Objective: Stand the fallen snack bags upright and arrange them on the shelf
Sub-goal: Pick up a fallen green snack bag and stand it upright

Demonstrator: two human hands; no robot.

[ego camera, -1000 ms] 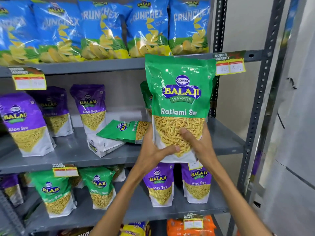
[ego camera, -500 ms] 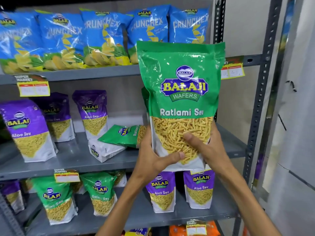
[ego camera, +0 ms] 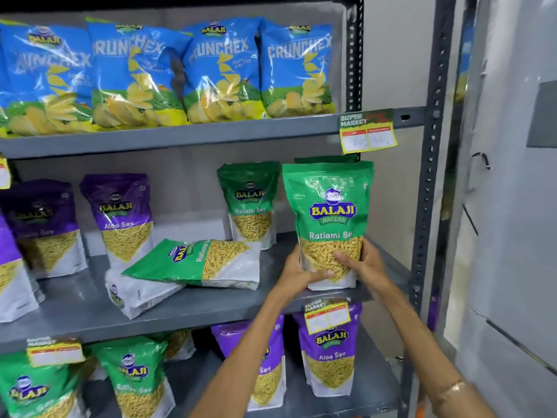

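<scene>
Green Ratlami Sev bag (ego camera: 330,218) being stood upright at the middle shelf's (ego camera: 193,309) right end.

Left hand (ego camera: 297,274) and right hand (ego camera: 363,262) clamp its base, steadying it; 2 fallen bags (ego camera: 196,263) lie stacked nearby, needing standing.

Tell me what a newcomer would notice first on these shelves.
First, the upright green Ratlami Sev pouch, held by both hands, left hand and right hand, at the right end of the grey metal middle shelf. Next, the fallen green pouch lying left of it, across a fallen white-backed pouch.
</scene>
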